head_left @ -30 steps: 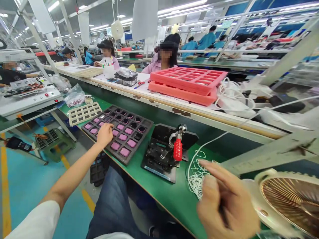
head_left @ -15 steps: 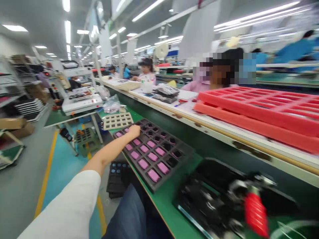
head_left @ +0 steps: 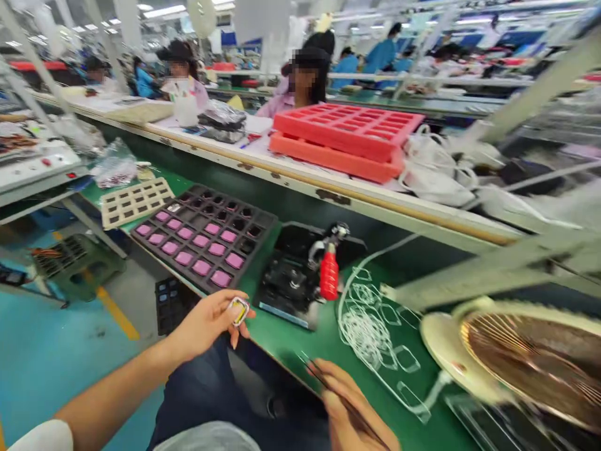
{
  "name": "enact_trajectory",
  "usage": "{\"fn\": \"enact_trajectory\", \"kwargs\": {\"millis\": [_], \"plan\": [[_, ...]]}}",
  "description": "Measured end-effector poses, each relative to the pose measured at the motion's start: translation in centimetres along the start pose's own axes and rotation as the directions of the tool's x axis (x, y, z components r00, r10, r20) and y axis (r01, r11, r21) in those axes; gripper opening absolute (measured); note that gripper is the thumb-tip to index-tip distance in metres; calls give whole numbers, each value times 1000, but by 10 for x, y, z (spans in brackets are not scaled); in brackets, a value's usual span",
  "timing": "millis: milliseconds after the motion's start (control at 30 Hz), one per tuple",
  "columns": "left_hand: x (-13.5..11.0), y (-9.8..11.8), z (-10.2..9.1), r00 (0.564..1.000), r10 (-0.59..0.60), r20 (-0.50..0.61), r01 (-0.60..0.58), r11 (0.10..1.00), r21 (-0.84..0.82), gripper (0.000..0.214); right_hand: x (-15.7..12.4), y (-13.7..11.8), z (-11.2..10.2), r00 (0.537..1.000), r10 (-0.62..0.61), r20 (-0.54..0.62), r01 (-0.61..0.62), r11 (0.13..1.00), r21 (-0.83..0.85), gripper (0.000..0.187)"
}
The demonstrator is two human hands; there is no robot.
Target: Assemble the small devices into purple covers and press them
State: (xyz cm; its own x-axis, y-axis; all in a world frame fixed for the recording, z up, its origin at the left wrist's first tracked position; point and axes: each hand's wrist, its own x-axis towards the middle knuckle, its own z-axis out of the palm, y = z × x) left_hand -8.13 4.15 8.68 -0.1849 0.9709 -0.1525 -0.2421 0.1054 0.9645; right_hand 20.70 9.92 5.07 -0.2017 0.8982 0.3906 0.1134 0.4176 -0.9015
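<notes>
My left hand [head_left: 206, 322] is near the front edge of the green bench, its fingers pinched on a small pale rounded-square part [head_left: 238, 311]. At the bottom of the view my right hand [head_left: 354, 413] is closed round thin dark tweezers [head_left: 323, 379], whose tips point up-left over the bench. Behind my left hand lies a dark tray [head_left: 206, 235] with pink inserts in many of its pockets. A black clamp jig with a red handle [head_left: 328, 275] stands beside that tray. To the right of the jig lies a pile of white rings [head_left: 370, 322].
A small desk fan [head_left: 526, 360] lies at the right. A beige empty tray [head_left: 134, 200] sits beyond the dark one. Red foam trays [head_left: 345, 134] and white bags rest on the raised conveyor shelf. Other people work across the line. A black tray [head_left: 171, 304] lies below the bench.
My left hand has come back from the dark tray toward me, now pinching a small part. My right hand is back in view with tweezers. The view has swung right.
</notes>
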Motion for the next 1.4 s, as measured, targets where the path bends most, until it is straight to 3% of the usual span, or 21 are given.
{"fn": "enact_trajectory", "kwargs": {"millis": [33,100,233,500,833,1067,1267,1400], "plan": [[-8,-7,16,998,-49,35,50,998,-49,57,0,-5,10,998,-59,30,57,997,61,8],[-18,-16,40,990,-114,86,121,989,-88,60,2,-14,29,983,-180,45,173,977,124,23],[-23,-20,62,974,-164,154,177,981,-74,58,0,-17,47,951,-302,71,284,940,188,40],[-27,-19,68,969,-224,104,224,975,13,66,-17,-10,39,965,-256,63,244,958,152,41],[-33,-20,71,976,-212,44,202,965,167,58,-15,-6,36,935,-342,88,326,932,161,39],[-30,-27,72,956,-283,78,287,956,-61,75,-29,9,37,905,-407,123,397,912,97,50],[-30,-30,69,933,-283,222,343,886,-312,53,-38,11,45,956,-291,-37,294,946,136,47],[-27,-30,66,893,-328,309,440,778,-447,41,-46,10,47,988,-77,-138,114,950,291,33]]}}
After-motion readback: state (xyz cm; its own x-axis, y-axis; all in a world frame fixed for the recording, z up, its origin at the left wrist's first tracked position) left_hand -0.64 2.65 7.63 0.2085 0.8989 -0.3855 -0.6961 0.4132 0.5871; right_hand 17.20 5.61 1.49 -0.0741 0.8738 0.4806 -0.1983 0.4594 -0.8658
